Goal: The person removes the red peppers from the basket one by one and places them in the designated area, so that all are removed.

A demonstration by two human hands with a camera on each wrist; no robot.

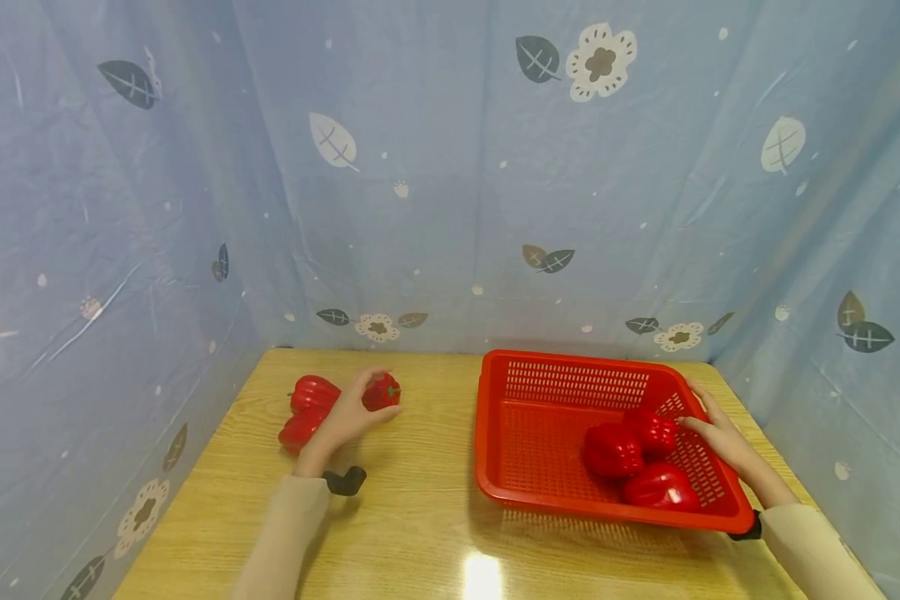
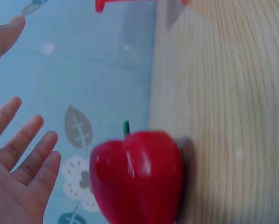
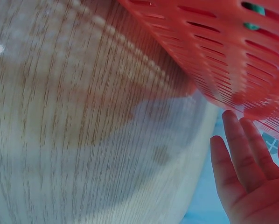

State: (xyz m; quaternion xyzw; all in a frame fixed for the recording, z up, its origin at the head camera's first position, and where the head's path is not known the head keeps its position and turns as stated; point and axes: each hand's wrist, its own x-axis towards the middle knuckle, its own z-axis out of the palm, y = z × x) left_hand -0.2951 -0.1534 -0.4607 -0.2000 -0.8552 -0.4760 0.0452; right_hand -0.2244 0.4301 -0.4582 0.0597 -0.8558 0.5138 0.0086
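Left hand (image 1: 354,413) spread; right hand (image 1: 724,439) seemingly straight-fingered.

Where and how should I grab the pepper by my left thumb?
I'd grip the pepper round its wide body, coming from above: it lies on its side, and its thin stem, pointing toward the basket, looks too small to hold.

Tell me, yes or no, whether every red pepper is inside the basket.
No, red peppers lie on the table outside the basket, near the left hand.
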